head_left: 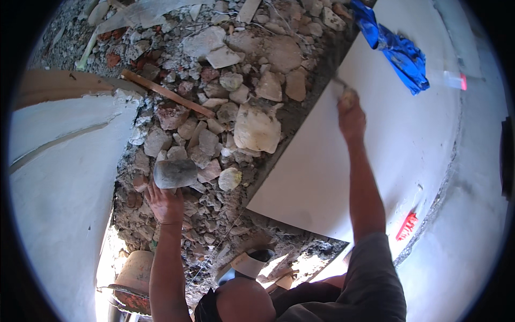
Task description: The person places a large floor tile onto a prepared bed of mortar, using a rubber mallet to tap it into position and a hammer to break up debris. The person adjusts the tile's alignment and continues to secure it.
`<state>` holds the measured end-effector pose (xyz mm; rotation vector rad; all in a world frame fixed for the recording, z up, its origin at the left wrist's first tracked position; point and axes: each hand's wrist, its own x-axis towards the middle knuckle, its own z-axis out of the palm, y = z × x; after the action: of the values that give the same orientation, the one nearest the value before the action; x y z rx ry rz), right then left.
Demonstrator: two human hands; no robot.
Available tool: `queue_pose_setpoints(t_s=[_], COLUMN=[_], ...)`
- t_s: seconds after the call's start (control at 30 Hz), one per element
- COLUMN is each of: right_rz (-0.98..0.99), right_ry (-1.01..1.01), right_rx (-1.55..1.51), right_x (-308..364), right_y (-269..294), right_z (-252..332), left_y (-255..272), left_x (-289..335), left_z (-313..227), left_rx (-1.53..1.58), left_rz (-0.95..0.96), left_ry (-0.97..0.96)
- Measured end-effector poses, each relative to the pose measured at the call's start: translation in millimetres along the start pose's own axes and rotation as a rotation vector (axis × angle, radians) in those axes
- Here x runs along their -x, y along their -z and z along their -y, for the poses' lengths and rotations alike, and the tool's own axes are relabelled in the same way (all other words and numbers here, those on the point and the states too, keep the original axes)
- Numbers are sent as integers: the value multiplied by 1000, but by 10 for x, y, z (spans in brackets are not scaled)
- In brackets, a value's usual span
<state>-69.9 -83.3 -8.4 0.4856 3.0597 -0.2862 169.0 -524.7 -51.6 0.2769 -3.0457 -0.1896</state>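
Observation:
My left hand [165,204] reaches over the rubble at its wrist's full stretch, fingers at the lower edge of a smooth grey, rounded rectangular piece [176,173]. The fingertips go partly behind this piece, and its kind is unclear. Farther up and to the right, my right hand [352,119] is closed around the light handle of a trowel [348,96]. Its thin metal neck shows above the fist, while the blade is blurred against the dark edge of a large white panel [322,166].
Broken stones and bricks [257,129] cover the ground, with a wooden strip [169,94] among them. A white wall [64,161] stands left, a dirty bucket [134,273] below it. A blue plastic sheet [399,56] and a red item [406,226] are at the right.

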Motion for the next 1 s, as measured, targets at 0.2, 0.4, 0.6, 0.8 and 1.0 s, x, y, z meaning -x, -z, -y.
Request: queue_pose_setpoints(t_s=[0.2,0.4,0.6,0.8,1.0], right_rz=[119,73,86,67,172], right_ry=[108,-9,-30,61,134], right_rx=[-231,-325,-281,-399,-430], right_x=[1288,720,320,1773,3467], right_y=[232,361,63,-247,-34], right_z=[227,255,99,69,512], left_y=[-44,-50,-28,3,-13], left_x=[8,32,-2,-26,-39], left_z=[11,37,2,-29,-33], left_rx=[-12,23,-13,-51,-39], left_rz=[-42,26,13,15,-31], left_ry=[6,34,50,41,20])
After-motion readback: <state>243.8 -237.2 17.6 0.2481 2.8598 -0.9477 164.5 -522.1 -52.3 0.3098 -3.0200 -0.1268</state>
